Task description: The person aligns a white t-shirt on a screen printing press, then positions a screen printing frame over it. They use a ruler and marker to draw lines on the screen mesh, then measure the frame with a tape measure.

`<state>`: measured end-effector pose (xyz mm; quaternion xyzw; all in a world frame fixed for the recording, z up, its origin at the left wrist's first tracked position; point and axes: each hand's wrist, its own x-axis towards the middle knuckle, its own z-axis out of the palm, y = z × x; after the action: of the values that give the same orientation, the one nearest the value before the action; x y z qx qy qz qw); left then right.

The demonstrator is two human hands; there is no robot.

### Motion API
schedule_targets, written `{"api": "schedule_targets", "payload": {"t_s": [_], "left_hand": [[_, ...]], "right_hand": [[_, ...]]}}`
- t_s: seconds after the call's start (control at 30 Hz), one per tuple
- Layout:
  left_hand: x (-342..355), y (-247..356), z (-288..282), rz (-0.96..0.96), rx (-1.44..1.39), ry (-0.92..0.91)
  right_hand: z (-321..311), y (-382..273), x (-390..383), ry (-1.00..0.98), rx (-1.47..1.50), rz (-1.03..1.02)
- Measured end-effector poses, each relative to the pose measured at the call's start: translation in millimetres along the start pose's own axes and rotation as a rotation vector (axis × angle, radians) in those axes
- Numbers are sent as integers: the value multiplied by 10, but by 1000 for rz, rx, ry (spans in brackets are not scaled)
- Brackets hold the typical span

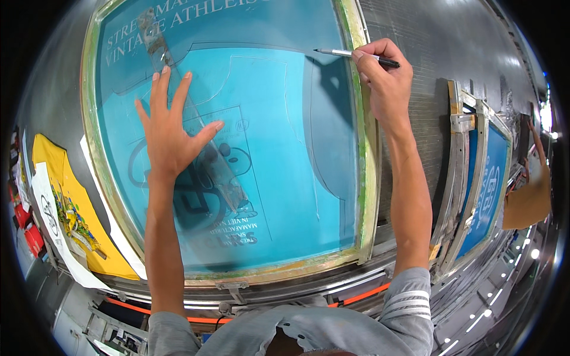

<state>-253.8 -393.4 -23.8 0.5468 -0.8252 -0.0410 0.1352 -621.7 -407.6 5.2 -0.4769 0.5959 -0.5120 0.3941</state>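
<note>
My left hand (172, 124) lies open with fingers spread over a long transparent ruler (219, 175), which runs diagonally across a large teal printing screen (279, 207). The screen has pale lettering, drawn garment outlines and a dark printed graphic showing through. Between the thumb and fingers of my right hand (386, 77) is a thin pen (332, 51) with a black end, its tip over the screen near its upper right, casting a shadow. The screen's green-edged frame (368, 178) surrounds the mesh.
On the left lie a yellow garment piece (50, 151) and white printed sheets (44, 202). Further framed blue screens (493, 178) stand at the right on the long dark table (433, 41). Beyond them, at the far right, a person in brown (525, 199) is at the table.
</note>
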Motion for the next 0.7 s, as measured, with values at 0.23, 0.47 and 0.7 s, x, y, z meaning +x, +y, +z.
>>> {"api": "schedule_targets", "payload": {"t_s": [0.23,0.47,0.7], "left_hand": [[11,2,6,-7,49,-38],[16,0,13,-26,33,-57],[11,-3,10,-31,18,-55]], "right_hand": [[62,47,-114,0,-133,-32],[110,110,-69,-46,-167,-143],[73,94,-56,-105,-211,-89]]}}
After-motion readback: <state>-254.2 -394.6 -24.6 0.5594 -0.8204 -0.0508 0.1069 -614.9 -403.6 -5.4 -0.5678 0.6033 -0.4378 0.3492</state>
